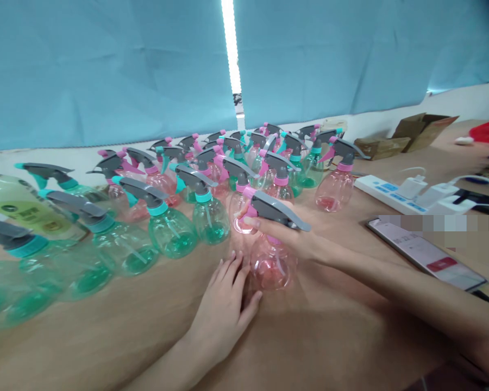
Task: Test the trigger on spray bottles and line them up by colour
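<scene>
A pink spray bottle (270,267) with a grey and pink trigger head stands upright on the table, nearest to me. My right hand (287,234) is wrapped round its neck, with the index finger at the pink trigger. Just left of this bottle my left hand (227,304) lies flat on the table, fingers spread, holding nothing. Close behind stand another pink spray bottle (238,209) and a green spray bottle (212,220). Part of the held bottle's neck is hidden by my right hand.
Several more green and pink spray bottles crowd the table (155,336) at the left and back. A large labelled bottle (24,203) is at far left. On the right are a power strip (385,194) with plugs, a phone (426,252) and a cardboard box (421,130).
</scene>
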`<state>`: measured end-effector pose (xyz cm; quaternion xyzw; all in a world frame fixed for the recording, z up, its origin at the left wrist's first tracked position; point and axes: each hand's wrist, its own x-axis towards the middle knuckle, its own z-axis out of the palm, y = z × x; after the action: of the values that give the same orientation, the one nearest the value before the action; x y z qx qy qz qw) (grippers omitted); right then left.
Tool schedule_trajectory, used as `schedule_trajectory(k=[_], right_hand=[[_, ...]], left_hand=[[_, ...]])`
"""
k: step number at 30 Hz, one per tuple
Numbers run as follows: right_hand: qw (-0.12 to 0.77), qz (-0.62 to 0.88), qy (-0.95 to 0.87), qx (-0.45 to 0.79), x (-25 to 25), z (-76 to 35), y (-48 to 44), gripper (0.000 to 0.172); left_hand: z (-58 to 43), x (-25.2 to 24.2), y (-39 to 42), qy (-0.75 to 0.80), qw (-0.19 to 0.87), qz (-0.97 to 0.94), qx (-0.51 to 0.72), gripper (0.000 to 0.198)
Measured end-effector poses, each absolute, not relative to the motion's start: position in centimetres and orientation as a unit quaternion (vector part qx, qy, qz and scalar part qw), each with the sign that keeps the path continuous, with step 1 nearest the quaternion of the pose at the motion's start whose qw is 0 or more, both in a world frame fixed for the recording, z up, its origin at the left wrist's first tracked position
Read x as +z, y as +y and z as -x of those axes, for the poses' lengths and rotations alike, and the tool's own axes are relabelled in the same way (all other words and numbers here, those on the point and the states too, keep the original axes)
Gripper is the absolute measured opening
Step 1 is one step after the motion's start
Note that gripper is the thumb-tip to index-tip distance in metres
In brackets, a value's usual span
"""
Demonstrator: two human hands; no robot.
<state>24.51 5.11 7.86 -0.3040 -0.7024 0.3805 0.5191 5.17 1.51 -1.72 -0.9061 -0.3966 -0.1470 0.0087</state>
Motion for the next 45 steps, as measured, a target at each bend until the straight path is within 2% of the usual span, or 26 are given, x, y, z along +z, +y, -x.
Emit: schedule_trajectory(k=[14, 22, 29, 37, 45], right_hand=[[0.529, 0.255, -0.729, 0.353, 7.1, -24.6, 5.8, 0.025], [0.527, 0.271, -0.736, 0.328, 7.3, -24.6, 5.7, 0.032], [0.517, 0.296, -0.726, 0.344, 7.8, -24.7, 5.2, 0.035], [0.519, 0.3, -0.698, 0.392, 8.0, -24.7, 4.8, 0.026], [0.522, 0.303, -0.703, 0.376, 7.6, -24.7, 5.0, 0.028]], left_hand=[[-5.2, -1.7, 1.5, -0.4, 0.011, 0.905, -0.144, 0.042], [-5.2, -1.7, 1.5, -0.402, 0.015, 0.905, -0.137, 0.04], [-5.2, -1.7, 1.6, -0.4, 0.018, 0.906, -0.135, 0.041], [-5.1, -1.8, 1.5, -0.397, 0.01, 0.907, -0.142, 0.044], [-5.1, -1.9, 1.6, -0.398, 0.011, 0.906, -0.147, 0.044]])
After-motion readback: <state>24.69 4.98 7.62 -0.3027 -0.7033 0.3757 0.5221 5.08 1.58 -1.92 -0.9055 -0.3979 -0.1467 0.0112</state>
